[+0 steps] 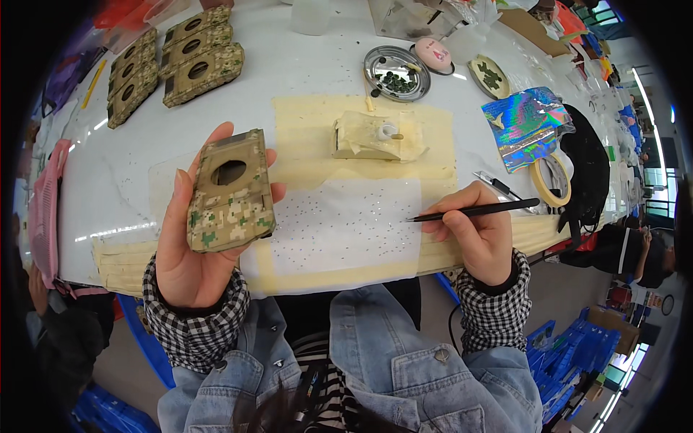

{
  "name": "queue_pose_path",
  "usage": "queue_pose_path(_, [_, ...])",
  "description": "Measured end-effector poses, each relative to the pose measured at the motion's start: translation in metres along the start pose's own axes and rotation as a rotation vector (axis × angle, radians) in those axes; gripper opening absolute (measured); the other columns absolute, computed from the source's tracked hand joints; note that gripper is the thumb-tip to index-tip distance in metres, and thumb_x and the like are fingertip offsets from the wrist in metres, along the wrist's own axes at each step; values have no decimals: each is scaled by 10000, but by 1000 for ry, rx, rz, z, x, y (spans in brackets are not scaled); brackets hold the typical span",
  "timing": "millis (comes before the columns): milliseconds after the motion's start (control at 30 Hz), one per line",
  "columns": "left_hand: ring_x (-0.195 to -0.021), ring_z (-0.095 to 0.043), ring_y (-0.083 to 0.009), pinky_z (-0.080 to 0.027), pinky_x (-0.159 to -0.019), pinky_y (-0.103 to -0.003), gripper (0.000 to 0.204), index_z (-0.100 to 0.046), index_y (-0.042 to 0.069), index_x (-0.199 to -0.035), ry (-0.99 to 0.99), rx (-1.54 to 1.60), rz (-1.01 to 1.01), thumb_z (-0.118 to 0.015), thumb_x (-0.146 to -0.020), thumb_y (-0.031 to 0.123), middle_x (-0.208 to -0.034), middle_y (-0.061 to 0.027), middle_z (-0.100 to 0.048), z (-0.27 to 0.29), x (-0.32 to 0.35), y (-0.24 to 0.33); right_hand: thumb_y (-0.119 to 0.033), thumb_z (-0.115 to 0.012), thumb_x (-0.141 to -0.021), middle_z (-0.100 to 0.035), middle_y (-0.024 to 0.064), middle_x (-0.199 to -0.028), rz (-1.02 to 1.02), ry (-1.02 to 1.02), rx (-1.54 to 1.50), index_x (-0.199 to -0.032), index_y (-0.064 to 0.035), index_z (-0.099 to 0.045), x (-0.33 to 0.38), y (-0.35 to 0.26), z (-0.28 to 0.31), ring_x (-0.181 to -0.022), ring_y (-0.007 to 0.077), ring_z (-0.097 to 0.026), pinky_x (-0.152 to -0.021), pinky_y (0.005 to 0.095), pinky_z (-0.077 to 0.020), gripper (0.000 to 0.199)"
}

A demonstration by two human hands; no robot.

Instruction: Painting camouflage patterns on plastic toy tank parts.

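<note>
"Gripping what?"

"Left fingers (179,206) held a camouflaged toy-tank hull (234,203) over the worktop (310,68); right fingers (458,224) pinched black tweezers (498,208) above a speck-strewn sheet (339,249)."

"Which step?"

"Likely speck pickup; the next move needed steadiness."

Iridescent blue-silver film sheet (525,119), right, just beside cream tape ring (537,182) | black fabric item (586,166), right edge of white table (289,68) | pink oval case (433,53), far side | thin yellow stick (94,84), far left | pink mesh bag (45,216), left edge | blue plastic crates (577,353), lower right
</note>
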State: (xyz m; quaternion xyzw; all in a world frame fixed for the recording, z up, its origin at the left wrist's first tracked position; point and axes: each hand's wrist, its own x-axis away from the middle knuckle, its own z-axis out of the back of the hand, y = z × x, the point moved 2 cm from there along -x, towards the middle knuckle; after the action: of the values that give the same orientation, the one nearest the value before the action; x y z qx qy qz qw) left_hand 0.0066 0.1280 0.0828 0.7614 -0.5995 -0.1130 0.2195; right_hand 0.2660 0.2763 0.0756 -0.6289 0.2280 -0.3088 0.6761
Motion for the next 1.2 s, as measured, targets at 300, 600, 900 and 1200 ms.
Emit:
queue_pose_path(300, [-1190,-516,-376,-480,-988,-418,573,-172,35,-1467,19,-24,-4,-258,-1020,384,-1377,-265,-398,0,0,1,-61,-593,-920,-625,71,-867,15,-76,89,-983,38,-553,-4,-4,-6,-766,97,-601,-664,204,-480,124])
queue_pose_path(600, [-1192,-512,-374,-467,-999,-419,579,-171,23,-1464,61,-41,-34,-259,-1020,384,-1374,-270,-398,-4,-1,-2,-45,-563,-933,-615,80,-879,62,-30,-21,-974,41,-542,-1,3,-1,-791,95,-608,-721,223,-512,98])
queue_pose_path(900, [-1183,-519,-375,-499,-955,-410,591,-174,23,-1465,48,-45,-20,-263,-1017,398,-1367,-266,-409,-1,-1,-1,-44,-556,-937,-614,85,-889,56,-61,-8,-973,45,-540,-2,2,-1,-809,102,-616,-745,229,-517,98])
queue_pose_path(1200, [-1177,-522,-378,-518,-933,-408,591,-166,30,-1467,58,-46,-28,-269,-1015,398,-1367,-267,-408,-2,-1,-2,-50,-560,-936,-615,79,-876,55,-66,16,-966,46,-541,-2,4,-1,-793,101,-614,-733,227,-514,102])
